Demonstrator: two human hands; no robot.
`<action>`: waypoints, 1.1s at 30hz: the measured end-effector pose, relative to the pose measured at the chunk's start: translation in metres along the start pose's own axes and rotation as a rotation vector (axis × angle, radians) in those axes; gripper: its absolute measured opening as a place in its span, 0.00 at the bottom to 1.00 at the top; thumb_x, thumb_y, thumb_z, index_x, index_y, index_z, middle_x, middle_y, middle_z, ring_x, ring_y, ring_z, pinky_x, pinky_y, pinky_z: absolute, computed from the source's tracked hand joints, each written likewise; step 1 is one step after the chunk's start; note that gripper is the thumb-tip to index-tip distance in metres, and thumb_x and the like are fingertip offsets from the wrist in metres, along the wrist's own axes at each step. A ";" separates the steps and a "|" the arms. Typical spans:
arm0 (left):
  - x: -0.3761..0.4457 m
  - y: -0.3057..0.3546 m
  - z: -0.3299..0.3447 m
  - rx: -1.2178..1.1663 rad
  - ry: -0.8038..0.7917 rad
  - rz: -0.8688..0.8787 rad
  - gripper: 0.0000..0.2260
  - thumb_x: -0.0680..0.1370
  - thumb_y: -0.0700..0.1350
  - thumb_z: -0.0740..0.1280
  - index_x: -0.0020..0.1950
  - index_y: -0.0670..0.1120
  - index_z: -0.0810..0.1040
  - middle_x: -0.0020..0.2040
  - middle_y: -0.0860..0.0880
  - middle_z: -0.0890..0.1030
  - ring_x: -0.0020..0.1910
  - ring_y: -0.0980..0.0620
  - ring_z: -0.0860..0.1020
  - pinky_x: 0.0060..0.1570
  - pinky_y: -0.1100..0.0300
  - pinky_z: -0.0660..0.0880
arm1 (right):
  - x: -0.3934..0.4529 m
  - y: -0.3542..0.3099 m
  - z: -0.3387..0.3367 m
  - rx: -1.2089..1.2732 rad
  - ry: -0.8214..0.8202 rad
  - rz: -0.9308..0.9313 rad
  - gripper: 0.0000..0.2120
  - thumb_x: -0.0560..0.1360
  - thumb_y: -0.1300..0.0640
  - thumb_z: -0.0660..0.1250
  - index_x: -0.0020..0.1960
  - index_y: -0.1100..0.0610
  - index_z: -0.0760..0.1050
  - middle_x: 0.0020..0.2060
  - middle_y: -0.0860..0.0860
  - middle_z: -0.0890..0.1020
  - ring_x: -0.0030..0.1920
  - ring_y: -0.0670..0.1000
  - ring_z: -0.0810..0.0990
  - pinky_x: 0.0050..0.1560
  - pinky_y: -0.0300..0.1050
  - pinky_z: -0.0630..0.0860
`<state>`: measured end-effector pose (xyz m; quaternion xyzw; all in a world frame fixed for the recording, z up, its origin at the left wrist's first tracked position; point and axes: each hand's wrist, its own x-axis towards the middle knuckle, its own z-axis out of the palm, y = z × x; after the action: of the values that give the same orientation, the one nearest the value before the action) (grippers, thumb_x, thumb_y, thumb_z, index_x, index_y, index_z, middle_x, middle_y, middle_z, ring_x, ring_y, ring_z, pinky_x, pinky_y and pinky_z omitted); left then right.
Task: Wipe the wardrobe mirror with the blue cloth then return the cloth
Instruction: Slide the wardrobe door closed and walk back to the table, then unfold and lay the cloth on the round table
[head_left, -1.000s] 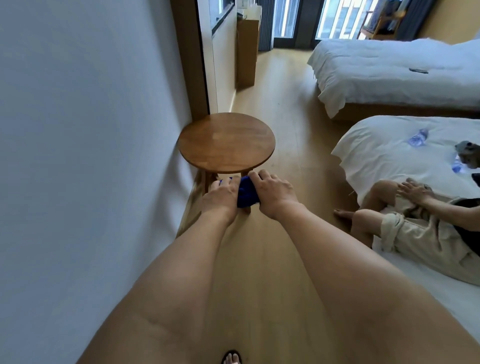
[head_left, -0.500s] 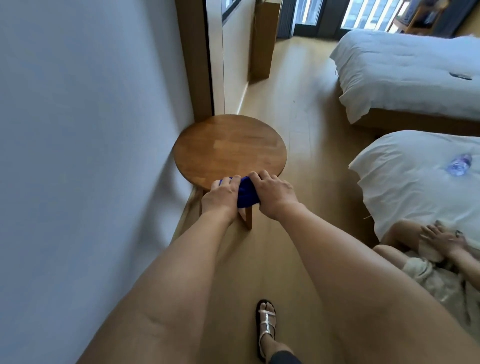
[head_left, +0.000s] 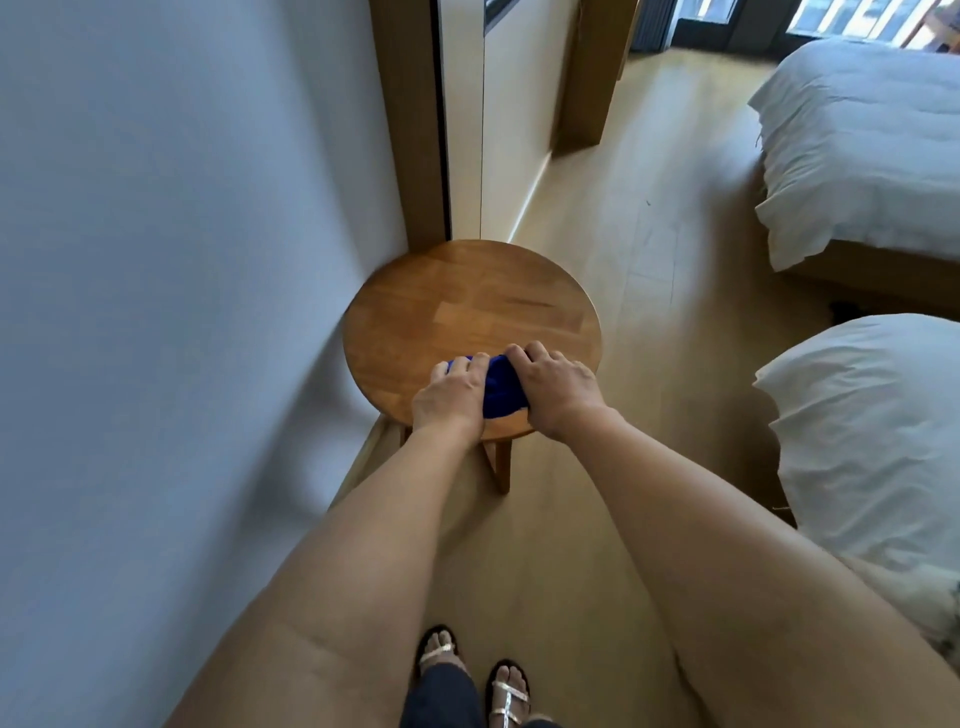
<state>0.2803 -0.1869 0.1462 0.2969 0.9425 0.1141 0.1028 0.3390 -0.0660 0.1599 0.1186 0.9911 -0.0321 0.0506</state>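
The blue cloth (head_left: 500, 391) is bunched up between my two hands, over the near edge of a round wooden stool (head_left: 467, 306). My left hand (head_left: 453, 395) grips its left side with curled fingers, and my right hand (head_left: 557, 391) grips its right side. Most of the cloth is hidden under my fingers. I cannot tell whether it rests on the stool top or hangs just above it. A tall mirror panel (head_left: 465, 119) in a wooden frame stands on the wall behind the stool.
A pale wall (head_left: 182, 312) runs along my left. Two beds with white duvets (head_left: 862, 145) (head_left: 872, 436) stand to the right, with wooden floor (head_left: 649, 249) between. A wooden cabinet (head_left: 592, 73) stands further along. My sandalled feet (head_left: 472, 675) are below.
I have stepped forward, so the stool is nearer and my hands with the cloth are now over its near edge. The seated person at the right has left the view.
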 end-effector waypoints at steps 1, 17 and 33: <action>0.009 -0.001 0.001 -0.003 -0.004 -0.004 0.25 0.75 0.39 0.64 0.71 0.50 0.61 0.65 0.48 0.70 0.64 0.47 0.67 0.50 0.54 0.71 | 0.010 0.004 0.002 0.000 0.001 -0.007 0.30 0.72 0.62 0.67 0.70 0.52 0.58 0.60 0.52 0.71 0.56 0.55 0.75 0.52 0.48 0.73; 0.178 -0.066 -0.005 -0.044 -0.031 -0.119 0.26 0.75 0.36 0.64 0.71 0.49 0.60 0.66 0.48 0.70 0.66 0.46 0.66 0.53 0.52 0.72 | 0.203 0.012 0.011 -0.016 -0.052 -0.098 0.30 0.73 0.61 0.66 0.71 0.52 0.57 0.61 0.52 0.70 0.58 0.55 0.74 0.52 0.47 0.72; 0.296 -0.072 0.052 -0.120 -0.166 -0.237 0.32 0.75 0.32 0.64 0.74 0.50 0.56 0.77 0.50 0.53 0.76 0.46 0.51 0.62 0.48 0.69 | 0.320 0.066 0.071 -0.032 -0.151 -0.189 0.30 0.74 0.62 0.63 0.73 0.53 0.55 0.68 0.53 0.65 0.63 0.57 0.69 0.64 0.51 0.66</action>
<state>0.0177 -0.0634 0.0395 0.1852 0.9507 0.1324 0.2106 0.0521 0.0665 0.0517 0.0211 0.9917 -0.0296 0.1237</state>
